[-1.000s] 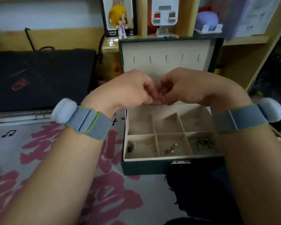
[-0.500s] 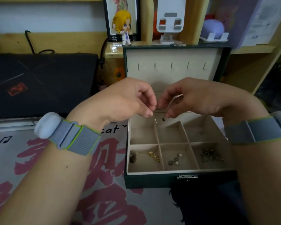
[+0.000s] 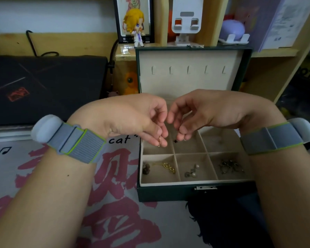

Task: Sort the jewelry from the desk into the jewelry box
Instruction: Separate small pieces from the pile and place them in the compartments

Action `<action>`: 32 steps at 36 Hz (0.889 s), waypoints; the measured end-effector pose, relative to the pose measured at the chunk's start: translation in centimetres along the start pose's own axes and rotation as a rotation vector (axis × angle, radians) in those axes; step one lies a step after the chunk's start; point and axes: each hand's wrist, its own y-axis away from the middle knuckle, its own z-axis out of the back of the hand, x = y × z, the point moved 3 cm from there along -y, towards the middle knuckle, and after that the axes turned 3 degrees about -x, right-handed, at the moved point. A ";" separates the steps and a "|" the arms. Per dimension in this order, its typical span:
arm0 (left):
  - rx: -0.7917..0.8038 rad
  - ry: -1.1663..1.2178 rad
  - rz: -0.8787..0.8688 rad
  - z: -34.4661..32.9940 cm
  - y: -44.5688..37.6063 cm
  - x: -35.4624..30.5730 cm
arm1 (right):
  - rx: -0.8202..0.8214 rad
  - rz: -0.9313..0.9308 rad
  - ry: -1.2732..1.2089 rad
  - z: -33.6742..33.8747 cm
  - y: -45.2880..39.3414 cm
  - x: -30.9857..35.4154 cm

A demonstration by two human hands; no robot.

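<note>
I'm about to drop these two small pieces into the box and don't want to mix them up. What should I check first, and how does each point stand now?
1. Jewelry box lid open: ok.
2. Left hand pinches a small gold ring above the back left compartment: ok.
3. That compartment is free of other pieces: ok, as far as it shows.
4. Right hand has a firm hold on its piece: cannot tell, the piece is mostly hidden by the fingers.
5. Small dark piece in the back middle compartment matches the right hand's piece: cannot tell.
6. Front compartments already hold sorted jewelry: ok.
</note>
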 end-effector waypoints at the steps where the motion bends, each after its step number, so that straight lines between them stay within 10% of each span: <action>1: 0.026 -0.046 0.011 -0.2 0.1 0.0 | 0.027 -0.005 0.021 -0.4 -0.1 0.1; 15: 0.201 -0.225 0.104 -1.5 1.5 0.3 | 0.259 -0.146 0.025 -4.9 -2.2 -1.1; 32: 0.087 -0.206 0.054 -0.7 2.0 -0.1 | -0.009 -0.200 0.137 -3.1 -1.5 -0.7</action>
